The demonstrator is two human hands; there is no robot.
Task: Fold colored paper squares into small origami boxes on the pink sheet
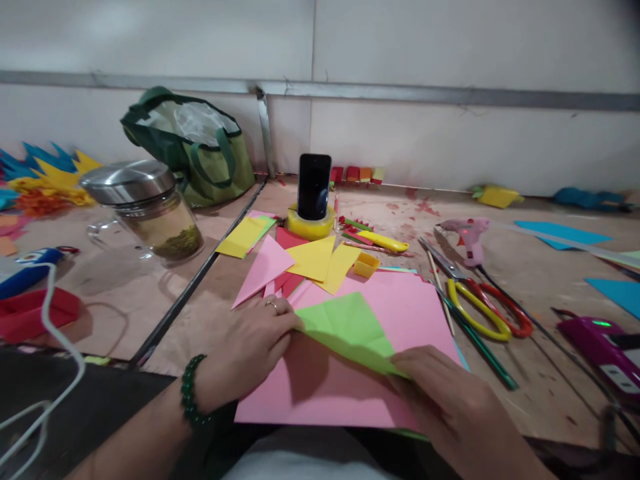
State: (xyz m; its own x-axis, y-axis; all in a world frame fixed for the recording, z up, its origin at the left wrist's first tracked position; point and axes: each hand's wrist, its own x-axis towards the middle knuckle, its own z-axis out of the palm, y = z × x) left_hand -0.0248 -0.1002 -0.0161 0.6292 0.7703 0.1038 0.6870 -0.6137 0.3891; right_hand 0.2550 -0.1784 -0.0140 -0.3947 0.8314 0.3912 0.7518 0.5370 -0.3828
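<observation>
A green sheet of paper (347,327), folded into a rough triangle, is held between my two hands over a larger pink sheet (330,397). My left hand (267,337), with a ring and a dark green bead bracelet (193,390), pinches its left corner. At the right corner, the fingers of my right hand (445,387) close on the paper; the thumb is mostly hidden. Just beyond the green paper lie yellow paper pieces (313,259) and a pink paper triangle (265,267).
Scissors (480,307), a green pencil (480,343) and a pink glue gun (467,237) lie to the right. A phone (314,187) leans upright on a yellow tape roll (313,223). At left stand a glass tea jar (160,220) and a green bag (220,167).
</observation>
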